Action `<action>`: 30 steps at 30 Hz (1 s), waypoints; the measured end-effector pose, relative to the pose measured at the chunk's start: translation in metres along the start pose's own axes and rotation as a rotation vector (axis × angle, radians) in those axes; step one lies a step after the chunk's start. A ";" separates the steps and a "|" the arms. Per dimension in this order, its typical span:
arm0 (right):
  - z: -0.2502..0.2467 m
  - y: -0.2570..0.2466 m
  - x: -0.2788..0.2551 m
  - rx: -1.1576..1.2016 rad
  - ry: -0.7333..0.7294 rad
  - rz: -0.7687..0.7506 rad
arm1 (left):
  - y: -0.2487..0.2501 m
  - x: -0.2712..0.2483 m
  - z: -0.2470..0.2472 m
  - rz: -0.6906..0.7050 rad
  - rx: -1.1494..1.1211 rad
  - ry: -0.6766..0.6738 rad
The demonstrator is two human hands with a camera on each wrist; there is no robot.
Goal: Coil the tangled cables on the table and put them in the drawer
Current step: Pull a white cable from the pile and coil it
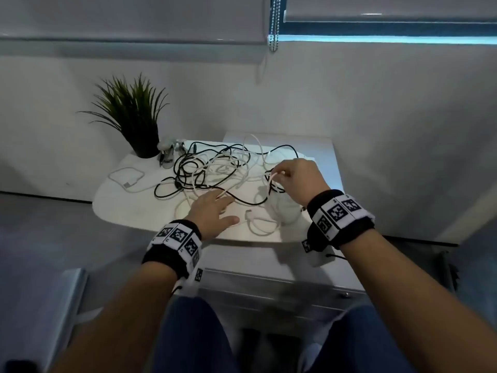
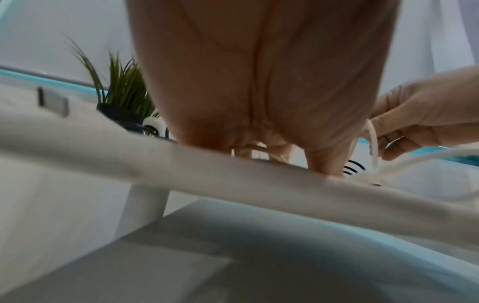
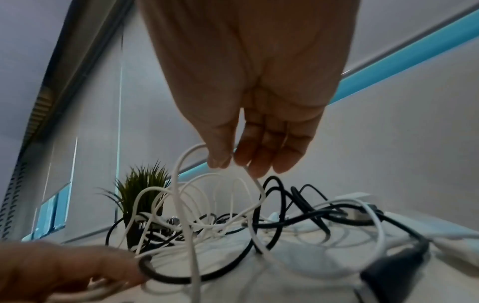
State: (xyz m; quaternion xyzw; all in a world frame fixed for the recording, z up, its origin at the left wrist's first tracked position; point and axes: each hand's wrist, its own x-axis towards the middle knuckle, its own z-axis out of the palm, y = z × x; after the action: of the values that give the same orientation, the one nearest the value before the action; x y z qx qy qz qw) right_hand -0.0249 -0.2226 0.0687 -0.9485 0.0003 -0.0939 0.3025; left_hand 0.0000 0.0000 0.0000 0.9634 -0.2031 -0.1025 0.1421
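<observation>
A tangle of black cables point(image 1: 188, 162) and white cables point(image 1: 242, 168) covers the middle of the white rounded table point(image 1: 129, 211). My right hand point(image 1: 279, 175) hovers over the right side of the tangle. It pinches a loop of white cable point(image 3: 178, 170) between thumb and fingers and lifts it off the pile, with black cable point(image 3: 274, 188) looped just behind. My left hand point(image 1: 217, 204) lies flat on the table with straight, spread fingers and presses down on white and black strands. The white drawer unit point(image 1: 269, 281) stands under the table's near edge, its front closed.
A potted grass plant point(image 1: 131, 117) stands at the table's back left, with a small white object point(image 1: 166, 150) beside it. A white square adapter point(image 1: 126, 177) lies left of the tangle. A white block point(image 1: 285, 211) sits under my right wrist. Wall and window blinds are close behind.
</observation>
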 end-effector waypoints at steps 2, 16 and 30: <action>-0.008 0.002 0.000 0.071 -0.014 0.027 | 0.004 -0.003 0.001 -0.026 0.011 0.032; -0.025 -0.032 -0.007 0.504 0.010 0.127 | 0.008 -0.019 0.004 -0.008 -0.327 0.277; -0.028 -0.036 -0.015 0.546 0.073 0.068 | 0.043 -0.021 -0.036 -0.072 -0.132 0.622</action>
State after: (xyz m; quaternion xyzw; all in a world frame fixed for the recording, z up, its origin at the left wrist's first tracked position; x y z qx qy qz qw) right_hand -0.0470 -0.2081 0.1088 -0.8274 0.0179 -0.1144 0.5495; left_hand -0.0250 -0.0210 0.0499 0.9438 -0.1086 0.1792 0.2557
